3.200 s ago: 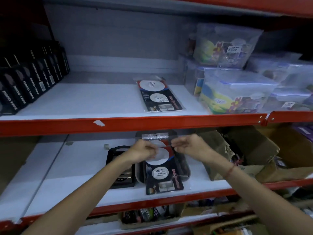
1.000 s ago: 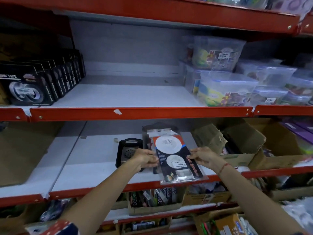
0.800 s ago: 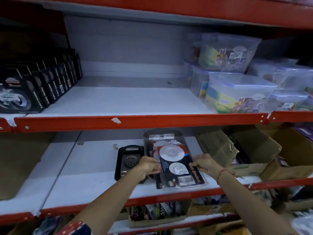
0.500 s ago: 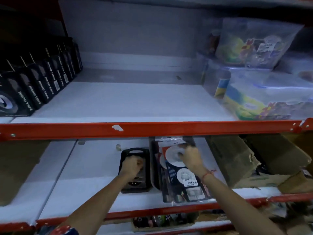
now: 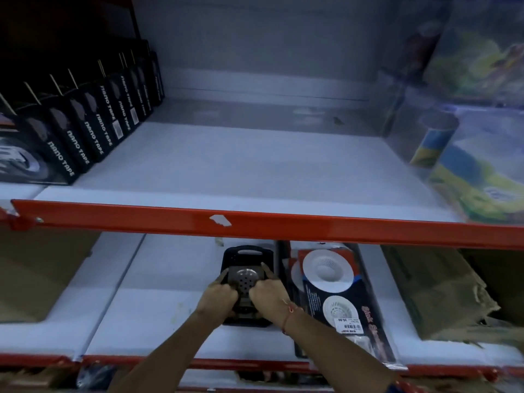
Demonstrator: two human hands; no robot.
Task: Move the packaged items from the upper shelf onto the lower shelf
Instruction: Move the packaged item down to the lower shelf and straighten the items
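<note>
Hands meet on the black carded strainer pack (image 5: pixel 247 285) lying flat on the lower shelf (image 5: pixel 158 313) beside the stacked drain-cover packets (image 5: pixel 334 296): your left hand (image 5: pixel 219 296) and right hand (image 5: pixel 269 295) grip its long edges, and it looks light, stiff, slippery.

upper shelf (image 5: pixel 255 165): middle bare, tape boxes (image 5: pixel 85 131) left, tubs (image 5: pixel 476 165) right
lower shelf (image 5: pixel 158 302): left bare, cardboard (image 5: pixel 442 296) right
</note>
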